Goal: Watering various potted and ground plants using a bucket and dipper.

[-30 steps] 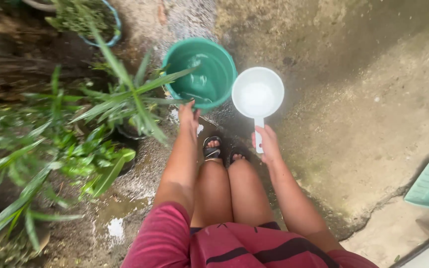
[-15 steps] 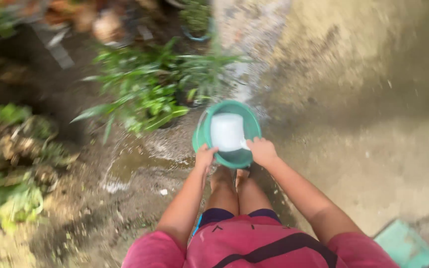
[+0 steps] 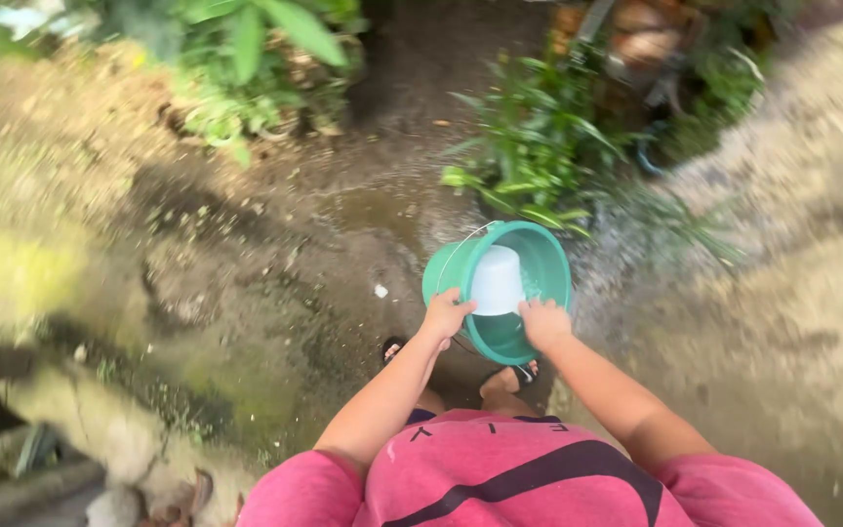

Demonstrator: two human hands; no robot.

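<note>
Though blurred, hands apparently grip bucket [image 3: 539, 268], dipper [image 3: 497, 280]

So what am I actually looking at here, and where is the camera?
There is no machine here. The camera sits on a person's head and looks straight down, so you see their own arms, pink shirt and sandalled feet from above. Both bare hands grip the rim of a green bucket: the left hand on the near left edge, the right hand on the near right edge. Inside the bucket lies a white dipper, a plastic scoop; whether the right hand also touches its handle is hard to tell. A thin wire handle arches beside the bucket's left side. Below is wet, muddy ground with a puddle, and green leafy plants grow just beyond the bucket. The picture is somewhat blurred.
</note>
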